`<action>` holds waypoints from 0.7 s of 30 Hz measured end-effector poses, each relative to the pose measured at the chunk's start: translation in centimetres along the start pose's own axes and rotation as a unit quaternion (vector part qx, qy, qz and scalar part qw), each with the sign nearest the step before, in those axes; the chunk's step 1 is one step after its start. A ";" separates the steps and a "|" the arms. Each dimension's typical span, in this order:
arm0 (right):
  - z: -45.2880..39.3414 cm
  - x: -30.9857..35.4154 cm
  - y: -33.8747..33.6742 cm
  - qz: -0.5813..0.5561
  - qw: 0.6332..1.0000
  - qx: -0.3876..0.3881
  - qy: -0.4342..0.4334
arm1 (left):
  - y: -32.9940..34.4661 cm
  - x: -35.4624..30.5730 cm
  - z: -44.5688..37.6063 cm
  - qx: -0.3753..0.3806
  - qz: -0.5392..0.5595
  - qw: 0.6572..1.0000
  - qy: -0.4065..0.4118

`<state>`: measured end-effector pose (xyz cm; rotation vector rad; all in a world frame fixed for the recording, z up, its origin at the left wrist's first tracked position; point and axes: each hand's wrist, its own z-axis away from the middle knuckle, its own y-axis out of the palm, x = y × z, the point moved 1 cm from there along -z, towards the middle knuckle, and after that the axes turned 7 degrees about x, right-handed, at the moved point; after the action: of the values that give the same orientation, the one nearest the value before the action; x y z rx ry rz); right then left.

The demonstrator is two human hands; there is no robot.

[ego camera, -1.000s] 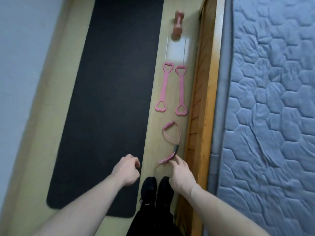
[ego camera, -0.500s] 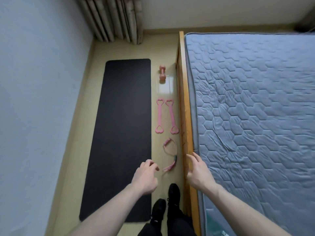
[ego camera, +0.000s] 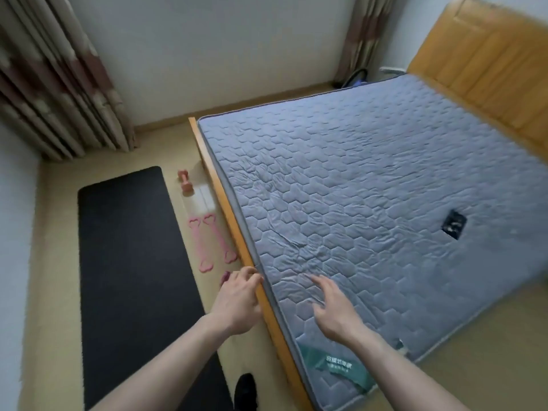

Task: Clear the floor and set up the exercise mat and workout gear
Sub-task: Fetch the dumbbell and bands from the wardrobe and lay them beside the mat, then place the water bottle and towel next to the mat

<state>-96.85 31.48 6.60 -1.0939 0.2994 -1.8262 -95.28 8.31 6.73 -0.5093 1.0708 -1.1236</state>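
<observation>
Beside the bed, on the tan floor (ego camera: 59, 262): exercise mat and workout gear laid out, both hands raised and holding nothing.

From left to right: a black exercise mat (ego camera: 130, 262) lies flat and unrolled along the floor; just right of it, in a row running far to near, lie a pink dumbbell (ego camera: 185, 182), a pale flat rectangle on the floor (ego camera: 201, 203), two pink heart-ended resistance bands (ego camera: 212, 243) side by side, and a pink item (ego camera: 225, 277) mostly hidden behind the left hand. The left hand (ego camera: 238, 301) hovers over the wooden bed frame (ego camera: 225, 203) with fingers loosely curled, gripping nothing. The right hand (ego camera: 332, 310) hangs above the grey quilted mattress (ego camera: 370, 203), fingers spread and relaxed, gripping nothing. A black shoe (ego camera: 245, 390) shows near the bottom edge.
</observation>
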 end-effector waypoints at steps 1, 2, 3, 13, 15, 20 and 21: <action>2.4 -2.2 -1.5 -0.015 1.000 -0.023 0.007 | 0.4 -3.2 -0.6 0.003 -0.020 0.999 0.029; 3.3 -3.1 -2.1 -0.021 0.999 -0.029 0.005 | 0.4 -4.3 -0.9 0.002 -0.030 0.999 0.039; 6.0 -6.0 -3.8 -0.036 0.998 -0.052 0.018 | 1.1 -8.4 -1.4 0.007 -0.044 0.996 0.072; 27.1 -29.2 -14.1 -0.101 0.972 -0.184 0.101 | 10.6 -39.6 0.0 0.029 -0.115 0.957 0.265; 30.6 -32.5 -15.8 -0.115 0.966 -0.206 0.110 | 12.0 -44.8 0.9 0.032 -0.121 0.946 0.300; 38.4 -38.8 -20.5 -0.129 0.946 -0.264 0.134 | 14.2 -55.9 2.1 0.036 -0.150 0.916 0.370; 39.7 -40.0 -21.5 -0.135 0.941 -0.279 0.138 | 14.5 -58.2 1.9 0.032 -0.153 0.910 0.385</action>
<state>-72.72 85.12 20.23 -1.3025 0.9172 -2.2155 -89.14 66.30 20.89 -0.1664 1.6623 -1.7027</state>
